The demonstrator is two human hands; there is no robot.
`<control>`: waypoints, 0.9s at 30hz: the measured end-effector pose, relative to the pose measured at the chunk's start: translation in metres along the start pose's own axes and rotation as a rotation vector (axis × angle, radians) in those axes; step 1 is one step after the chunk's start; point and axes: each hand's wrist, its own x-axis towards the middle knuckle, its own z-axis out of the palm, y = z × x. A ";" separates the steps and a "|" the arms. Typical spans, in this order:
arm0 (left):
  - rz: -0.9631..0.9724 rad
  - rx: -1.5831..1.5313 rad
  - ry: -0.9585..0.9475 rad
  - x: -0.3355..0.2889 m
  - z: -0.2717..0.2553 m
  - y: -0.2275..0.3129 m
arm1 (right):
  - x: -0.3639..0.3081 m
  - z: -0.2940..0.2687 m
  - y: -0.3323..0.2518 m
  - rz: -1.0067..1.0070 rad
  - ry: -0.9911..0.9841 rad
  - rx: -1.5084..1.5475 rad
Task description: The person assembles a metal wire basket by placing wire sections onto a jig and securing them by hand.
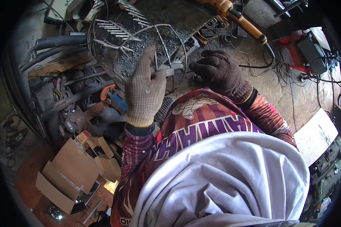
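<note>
My left hand, in a pale knitted glove, reaches over the left side of a round metal wire frame. Its index finger is stretched out, with the thumb apart from it. Close to that thumb, a small light-grey piece lies at the frame's lower part. My right hand, in a dark brown glove, is at the frame's right side with its fingers curled; whatever they hold is hidden. Thin rods cross inside the frame. Beyond my left hand lie metal bars with short rods attached.
An orange power tool with a black cable lies ahead on the right. Farther right stands a red and grey machine among tangled cables. Pipes, a blue and orange tool and open cardboard boxes are on the left.
</note>
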 end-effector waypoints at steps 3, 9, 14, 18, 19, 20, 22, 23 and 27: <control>0.033 0.004 -0.022 -0.009 0.004 -0.002 | -0.009 0.004 0.005 0.040 -0.014 -0.032; 0.014 0.081 0.010 -0.013 0.008 0.001 | -0.015 0.008 0.012 0.084 -0.043 0.079; -0.084 0.042 0.022 -0.014 0.013 -0.001 | -0.013 0.007 0.021 0.000 -0.060 0.091; -0.151 0.049 -0.009 -0.012 0.011 0.005 | -0.015 0.014 0.021 -0.033 -0.099 0.164; -0.150 0.052 0.000 -0.012 0.011 0.006 | -0.013 0.015 0.020 -0.042 -0.095 0.163; -0.139 0.042 0.008 -0.013 0.011 0.005 | -0.011 0.016 0.018 -0.055 -0.096 0.195; -0.121 0.033 0.018 -0.014 0.014 0.000 | -0.006 0.017 0.014 -0.070 -0.092 0.220; -0.087 0.032 0.036 -0.015 0.016 -0.004 | -0.003 0.018 0.012 -0.106 -0.057 0.199; -0.128 0.065 -0.043 -0.013 0.008 0.000 | -0.001 0.020 0.004 -0.059 -0.081 0.176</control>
